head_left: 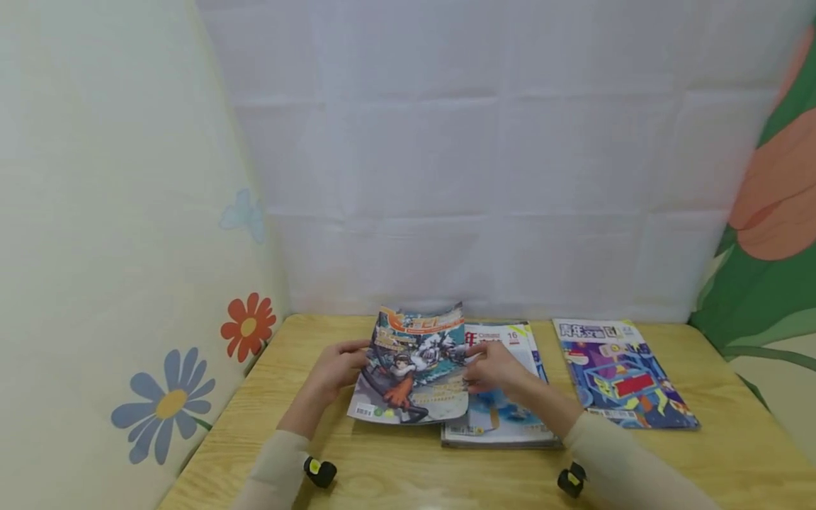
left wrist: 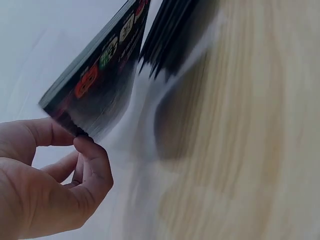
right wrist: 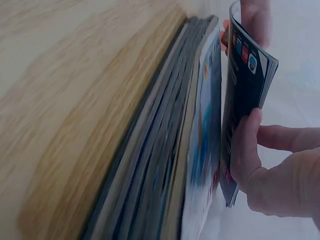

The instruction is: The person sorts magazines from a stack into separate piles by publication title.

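Both hands hold up one magazine (head_left: 414, 375), its cover showing a figure in orange against a dark scene. My left hand (head_left: 341, 368) pinches its left edge; in the left wrist view the left fingers (left wrist: 95, 162) meet the thumb at the magazine's edge. On the opposite edge my right hand (head_left: 497, 368) grips it, and the right fingers (right wrist: 245, 145) lie along its dark back cover in the right wrist view. A stack of magazines (head_left: 503, 418) lies on the table beside and partly behind the held one, under the right hand; its layered page edges (right wrist: 150, 165) show up close.
Another magazine (head_left: 627, 375) with a purple cover lies flat at the right of the wooden table (head_left: 382, 471). A white cloth (head_left: 478, 156) hangs behind the table's back edge. A painted wall (head_left: 127, 248) borders the left side.
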A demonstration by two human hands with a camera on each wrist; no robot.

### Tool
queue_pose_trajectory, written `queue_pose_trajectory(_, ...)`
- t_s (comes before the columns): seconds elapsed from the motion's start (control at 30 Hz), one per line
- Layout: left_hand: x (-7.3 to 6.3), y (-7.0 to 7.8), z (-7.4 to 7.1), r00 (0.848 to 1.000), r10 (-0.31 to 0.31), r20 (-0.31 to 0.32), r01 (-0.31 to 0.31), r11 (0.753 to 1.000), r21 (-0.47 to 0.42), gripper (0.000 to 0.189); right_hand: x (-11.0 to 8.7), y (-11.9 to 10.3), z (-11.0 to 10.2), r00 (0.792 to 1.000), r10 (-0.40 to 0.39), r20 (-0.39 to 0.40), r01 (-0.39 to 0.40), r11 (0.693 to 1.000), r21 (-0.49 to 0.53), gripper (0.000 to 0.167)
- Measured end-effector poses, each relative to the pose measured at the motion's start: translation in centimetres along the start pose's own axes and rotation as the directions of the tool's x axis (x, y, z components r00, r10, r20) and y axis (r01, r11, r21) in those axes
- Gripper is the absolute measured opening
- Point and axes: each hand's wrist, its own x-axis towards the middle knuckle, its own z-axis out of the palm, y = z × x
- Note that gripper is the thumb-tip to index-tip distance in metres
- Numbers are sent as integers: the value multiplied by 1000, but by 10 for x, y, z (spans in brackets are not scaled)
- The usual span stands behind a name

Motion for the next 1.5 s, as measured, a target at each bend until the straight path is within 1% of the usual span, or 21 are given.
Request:
queue_pose_trajectory(0.13, 5, 4, -19, 1000, -7, -29, 7, 1000, 8, 46, 6, -7, 20, 999, -30, 15, 29, 999, 35, 54)
queue_pose_trajectory(0.23, 8, 6, -33, 999, -17, -43, 18, 999, 32, 45, 9, -12, 34, 998, -59, 37, 57, 997, 51, 56)
queue_pose_trajectory(0.33, 10, 6, -45, 998, -23, -60, 27, 998, 61, 45, 13, -16, 46, 995, -86, 55, 84, 996, 41, 59)
queue_pose_trajectory(0.47, 14, 3, -59, 997, -22, -76, 29, 996, 89, 45, 20, -20, 61, 993, -96, 63, 94, 995, 36, 61)
queue_pose_trajectory(0.53, 16, 1, -65, 996, -27, -82, 33, 996, 80, 45, 23, -22, 68, 994, -93, 59, 91, 995, 41, 61)
queue_pose_trajectory(0.67, 17, -1, -74, 993, -61, -100, 65, 997, 39, 49, 28, -24, 80, 997, -71, 38, 70, 997, 41, 57)
queue_pose_trajectory(0.77, 18, -1, -79, 991, -82, -104, 85, 996, 22, 51, 31, -24, 85, 998, -57, 22, 57, 998, 42, 55)
queue_pose_trajectory(0.87, 18, -1, -83, 990, -93, -105, 96, 995, 28, 51, 34, -23, 90, 998, -55, 17, 54, 997, 54, 55)
queue_pose_trajectory(0.97, 20, -2, -85, 990, -91, -105, 95, 995, 39, 50, 37, -24, 93, 998, -60, 18, 59, 997, 58, 55)
queue_pose_trajectory(1.07, 20, -3, -84, 990, -83, -112, 90, 994, 59, 47, 39, -22, 94, 999, -45, 19, 45, 998, 41, 55)
queue_pose_trajectory(1.17, 18, -6, -81, 989, -69, -131, 84, 990, 115, 42, 41, -17, 96, 1000, -26, 12, 26, 1000, 16, 52)
queue_pose_trajectory(1.27, 15, -11, -81, 988, -58, -142, 82, 982, 172, 39, 42, -10, 100, 1000, -14, 13, 14, 1000, 15, 51)
queue_pose_trajectory(1.37, 11, -15, -85, 984, -79, -163, 116, 966, 232, 39, 40, -6, 105, 999, -9, 46, 9, 1000, 16, 48)
queue_pose_trajectory(1.4, 9, -15, -87, 982, -91, -164, 131, 959, 253, 39, 39, -5, 106, 998, -11, 62, 10, 1000, 9, 45)
queue_pose_trajectory(1.5, 9, -13, -89, 980, -122, -156, 166, 936, 309, 42, 36, -6, 103, 995, -26, 96, 29, 999, -32, 30)
